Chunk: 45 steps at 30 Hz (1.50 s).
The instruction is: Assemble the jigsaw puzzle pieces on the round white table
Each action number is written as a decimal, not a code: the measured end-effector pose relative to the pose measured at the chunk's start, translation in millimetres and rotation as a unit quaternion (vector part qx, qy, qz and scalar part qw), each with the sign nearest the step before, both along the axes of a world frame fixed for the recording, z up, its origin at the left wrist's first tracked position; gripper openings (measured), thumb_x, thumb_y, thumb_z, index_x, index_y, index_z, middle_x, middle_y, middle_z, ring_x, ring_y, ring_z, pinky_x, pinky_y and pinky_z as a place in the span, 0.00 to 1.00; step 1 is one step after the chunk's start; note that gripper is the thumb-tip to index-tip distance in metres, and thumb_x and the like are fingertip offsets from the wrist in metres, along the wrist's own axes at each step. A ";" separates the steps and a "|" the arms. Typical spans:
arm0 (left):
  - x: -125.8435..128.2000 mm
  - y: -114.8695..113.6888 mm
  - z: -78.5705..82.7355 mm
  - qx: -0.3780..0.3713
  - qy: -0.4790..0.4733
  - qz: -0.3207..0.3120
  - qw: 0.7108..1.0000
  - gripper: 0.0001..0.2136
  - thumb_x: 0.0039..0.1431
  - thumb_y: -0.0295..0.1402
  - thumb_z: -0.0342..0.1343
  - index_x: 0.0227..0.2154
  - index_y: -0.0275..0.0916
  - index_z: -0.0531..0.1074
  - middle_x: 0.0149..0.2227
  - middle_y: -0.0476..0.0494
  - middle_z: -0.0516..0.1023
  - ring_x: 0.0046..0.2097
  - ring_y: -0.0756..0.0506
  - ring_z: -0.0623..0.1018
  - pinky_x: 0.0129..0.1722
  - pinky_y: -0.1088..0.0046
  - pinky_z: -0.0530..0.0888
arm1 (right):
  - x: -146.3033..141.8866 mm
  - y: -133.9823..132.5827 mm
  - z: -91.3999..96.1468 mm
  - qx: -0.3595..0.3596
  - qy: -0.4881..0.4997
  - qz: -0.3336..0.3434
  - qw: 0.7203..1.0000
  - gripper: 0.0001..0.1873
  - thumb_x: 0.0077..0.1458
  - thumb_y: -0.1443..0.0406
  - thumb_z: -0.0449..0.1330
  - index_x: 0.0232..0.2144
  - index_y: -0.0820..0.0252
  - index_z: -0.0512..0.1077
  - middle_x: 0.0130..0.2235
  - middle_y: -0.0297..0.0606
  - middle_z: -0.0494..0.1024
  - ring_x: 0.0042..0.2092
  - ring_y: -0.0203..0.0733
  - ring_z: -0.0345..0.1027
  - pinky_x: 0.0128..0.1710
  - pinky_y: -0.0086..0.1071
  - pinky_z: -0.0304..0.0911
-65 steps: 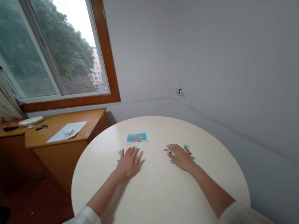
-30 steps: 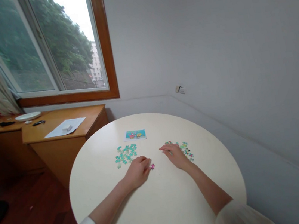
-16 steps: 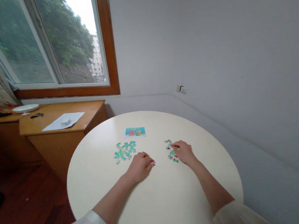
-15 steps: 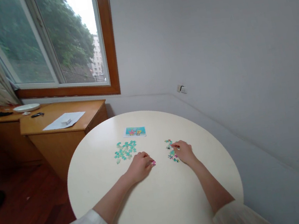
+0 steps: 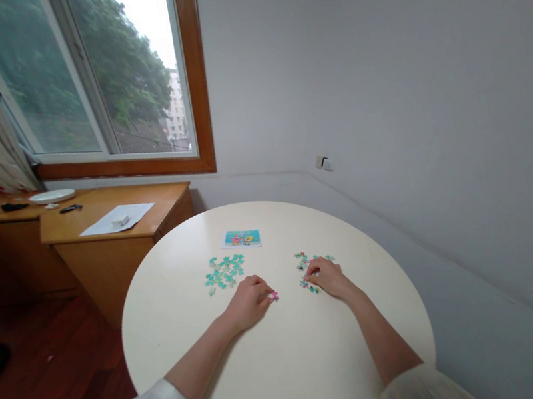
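My left hand (image 5: 251,302) rests near the middle of the round table, its fingertips closed on a small pink puzzle piece (image 5: 275,296). On the right, my right hand (image 5: 328,277) reaches into a loose group of mixed-colour puzzle pieces (image 5: 314,288). Its thumb and fingers are pinched together, and whatever lies between them is too small to make out. Left of my left hand spreads a cluster of teal and pale green puzzle pieces (image 5: 224,271). Behind that lies a picture card (image 5: 241,239) with pink and yellow cartoon figures on a blue-green ground.
The pieces lie on a cream round table (image 5: 273,367), close to a bare wall (image 5: 383,107) with a socket (image 5: 325,163). Back left stands a wooden desk (image 5: 103,252) carrying a white sheet (image 5: 134,213), a small white box (image 5: 120,220) and a white plate (image 5: 52,196).
My right hand has shifted slightly toward me over the mixed pieces, uncovering some at the far side. The left hand stays at the pink piece. The view has tilted up slightly.
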<state>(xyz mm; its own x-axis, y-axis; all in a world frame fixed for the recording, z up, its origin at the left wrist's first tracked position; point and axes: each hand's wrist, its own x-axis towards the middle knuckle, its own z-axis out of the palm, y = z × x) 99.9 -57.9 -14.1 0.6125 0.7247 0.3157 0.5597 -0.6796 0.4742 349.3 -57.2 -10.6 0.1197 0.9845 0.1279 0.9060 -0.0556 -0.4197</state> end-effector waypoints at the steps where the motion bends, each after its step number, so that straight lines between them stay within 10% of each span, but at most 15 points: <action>1: 0.0 -0.1 0.1 -0.001 0.001 0.001 1.000 0.11 0.55 0.36 0.50 0.36 0.41 0.74 0.39 0.42 0.72 0.42 0.45 0.69 0.44 0.67 0.66 | 0.1 0.4 -0.5 0.003 -0.001 -0.002 1.000 0.08 0.42 0.60 0.60 0.26 0.57 0.73 0.39 0.35 0.74 0.45 0.44 0.63 0.44 0.36 0.51; 15: -0.1 0.5 -1.1 -0.009 -0.016 -0.004 1.000 0.10 0.54 0.35 0.51 0.36 0.40 0.74 0.39 0.41 0.72 0.42 0.45 0.69 0.45 0.67 0.66 | 1.4 1.5 -0.5 0.011 0.021 -0.025 0.999 0.13 0.38 0.59 0.62 0.28 0.59 0.70 0.35 0.36 0.74 0.40 0.42 0.65 0.40 0.34 0.53; 25: -0.2 -0.6 1.1 -0.020 -0.019 -0.003 1.000 0.10 0.54 0.34 0.51 0.35 0.40 0.74 0.39 0.41 0.71 0.42 0.45 0.69 0.45 0.67 0.66 | 1.0 9.8 -15.4 0.045 0.236 0.065 0.968 0.05 0.37 0.67 0.58 0.22 0.61 0.66 0.20 0.29 0.66 0.23 0.33 0.60 0.23 0.27 0.56; 45: 0.1 1.2 0.0 -0.040 -0.035 -0.005 0.999 0.10 0.54 0.34 0.50 0.34 0.39 0.75 0.38 0.41 0.71 0.42 0.45 0.69 0.45 0.68 0.66 | 8.2 17.3 -20.2 0.120 0.175 0.019 0.977 0.13 0.46 0.66 0.52 0.30 0.61 0.76 0.30 0.40 0.78 0.31 0.39 0.70 0.31 0.29 0.62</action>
<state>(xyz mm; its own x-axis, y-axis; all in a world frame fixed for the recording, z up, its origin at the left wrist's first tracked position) 100.0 -56.7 -14.1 0.5989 0.7429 0.2989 0.5157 -0.6434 0.5657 357.5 -39.8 -30.7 0.1608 0.9358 0.3138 0.7045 0.1138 -0.7005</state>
